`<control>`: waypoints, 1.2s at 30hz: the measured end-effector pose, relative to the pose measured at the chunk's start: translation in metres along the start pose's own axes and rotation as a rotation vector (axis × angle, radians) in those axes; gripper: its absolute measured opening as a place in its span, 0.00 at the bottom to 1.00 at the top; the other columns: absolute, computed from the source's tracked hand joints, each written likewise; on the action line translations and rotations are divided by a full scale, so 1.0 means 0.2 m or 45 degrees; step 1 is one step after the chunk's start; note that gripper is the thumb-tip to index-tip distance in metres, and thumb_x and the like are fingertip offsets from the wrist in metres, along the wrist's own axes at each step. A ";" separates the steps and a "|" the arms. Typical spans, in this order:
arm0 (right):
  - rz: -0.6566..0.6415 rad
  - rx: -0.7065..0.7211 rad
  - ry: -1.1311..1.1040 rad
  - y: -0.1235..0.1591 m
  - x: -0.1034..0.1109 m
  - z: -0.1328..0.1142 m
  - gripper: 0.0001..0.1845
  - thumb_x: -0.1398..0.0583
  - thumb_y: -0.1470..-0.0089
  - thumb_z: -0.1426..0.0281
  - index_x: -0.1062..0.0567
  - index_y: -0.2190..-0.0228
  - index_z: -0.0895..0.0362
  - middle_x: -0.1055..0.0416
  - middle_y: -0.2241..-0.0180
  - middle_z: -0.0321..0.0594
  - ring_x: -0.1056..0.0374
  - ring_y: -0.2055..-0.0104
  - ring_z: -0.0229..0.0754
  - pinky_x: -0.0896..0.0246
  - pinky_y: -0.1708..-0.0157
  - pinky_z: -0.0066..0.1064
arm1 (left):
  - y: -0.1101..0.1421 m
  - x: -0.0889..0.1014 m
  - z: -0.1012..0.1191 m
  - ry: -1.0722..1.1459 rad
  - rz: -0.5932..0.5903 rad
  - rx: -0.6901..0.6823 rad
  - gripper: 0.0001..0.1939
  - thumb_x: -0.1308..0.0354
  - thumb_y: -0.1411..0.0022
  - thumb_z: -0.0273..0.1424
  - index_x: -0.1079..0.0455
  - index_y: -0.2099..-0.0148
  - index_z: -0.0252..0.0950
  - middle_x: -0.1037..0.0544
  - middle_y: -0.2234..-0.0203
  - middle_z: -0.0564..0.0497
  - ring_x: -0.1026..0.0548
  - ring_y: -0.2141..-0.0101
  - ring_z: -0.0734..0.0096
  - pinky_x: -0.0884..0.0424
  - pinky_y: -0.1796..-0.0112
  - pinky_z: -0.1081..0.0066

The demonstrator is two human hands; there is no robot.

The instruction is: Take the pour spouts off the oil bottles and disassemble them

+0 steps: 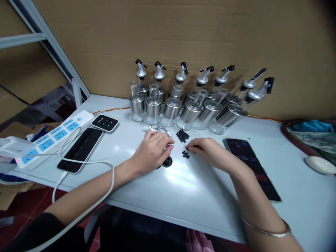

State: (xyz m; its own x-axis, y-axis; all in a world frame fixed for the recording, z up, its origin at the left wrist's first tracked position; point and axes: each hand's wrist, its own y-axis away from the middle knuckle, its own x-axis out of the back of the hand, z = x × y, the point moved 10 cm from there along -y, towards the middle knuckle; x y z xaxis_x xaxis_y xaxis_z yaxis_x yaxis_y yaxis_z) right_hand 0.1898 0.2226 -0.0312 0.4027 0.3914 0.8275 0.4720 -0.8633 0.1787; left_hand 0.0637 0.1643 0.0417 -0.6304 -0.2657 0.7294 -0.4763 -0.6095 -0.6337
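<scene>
My left hand (153, 150) is closed, thumb and fingers curled together; a hint of something pale shows between them, too hidden to name. Silver pourer parts (160, 130) lie just beyond its knuckles, and a round black part (167, 161) sits under its thumb. My right hand (207, 152) pinches at the edge of a small pile of black plugs (186, 154); a dark speck shows at its fingertips, probably one of these plugs. Several slim black levers (182, 135) lie in a bunch between the two hands, a little farther off.
Glass bottles with steel sleeves (172, 106) line the back, the rear ones topped by pourers (181, 75). On the left lie a power strip (55, 138), a phone (81, 150), a Wi-Fi device (105, 123) and a white cable crossing my forearm. Another phone (252, 168) lies right.
</scene>
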 end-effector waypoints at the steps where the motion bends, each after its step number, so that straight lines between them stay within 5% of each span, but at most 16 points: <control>1: -0.005 -0.006 -0.002 0.00 0.00 0.00 0.13 0.48 0.46 0.71 0.24 0.71 0.57 0.25 0.67 0.40 0.32 0.66 0.41 0.41 0.65 0.30 | 0.00 0.00 0.00 0.000 -0.001 0.001 0.03 0.54 0.35 0.27 0.39 0.61 0.35 0.26 0.71 0.51 0.29 0.69 0.71 0.38 0.61 0.67; 8: -0.028 -0.095 0.019 -0.01 -0.02 0.01 0.14 0.49 0.43 0.67 0.27 0.73 0.58 0.28 0.74 0.38 0.36 0.71 0.38 0.45 0.69 0.29 | 0.00 0.00 0.00 -0.001 0.002 -0.006 0.04 0.54 0.35 0.27 0.39 0.61 0.34 0.26 0.71 0.51 0.29 0.69 0.71 0.38 0.62 0.67; 19: -0.004 -0.048 -0.034 0.00 -0.01 -0.02 0.10 0.47 0.48 0.72 0.25 0.71 0.57 0.25 0.69 0.38 0.31 0.67 0.40 0.41 0.66 0.28 | 0.00 0.00 0.00 0.002 0.010 -0.014 0.02 0.53 0.35 0.26 0.40 0.62 0.34 0.26 0.71 0.51 0.29 0.69 0.71 0.38 0.62 0.67; 36: -0.025 -0.090 -0.005 -0.02 -0.03 -0.03 0.11 0.45 0.47 0.66 0.26 0.73 0.58 0.26 0.73 0.39 0.33 0.71 0.39 0.44 0.69 0.28 | 0.00 0.00 0.00 -0.009 0.003 -0.010 0.04 0.55 0.34 0.27 0.39 0.62 0.35 0.26 0.71 0.51 0.29 0.69 0.71 0.38 0.63 0.67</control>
State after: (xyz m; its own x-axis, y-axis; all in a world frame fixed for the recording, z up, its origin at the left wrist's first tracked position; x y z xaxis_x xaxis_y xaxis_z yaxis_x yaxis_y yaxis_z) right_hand 0.1808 0.2216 -0.0345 0.3968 0.4099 0.8213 0.4235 -0.8756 0.2324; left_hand 0.0639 0.1642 0.0417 -0.6273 -0.2725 0.7296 -0.4795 -0.6031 -0.6375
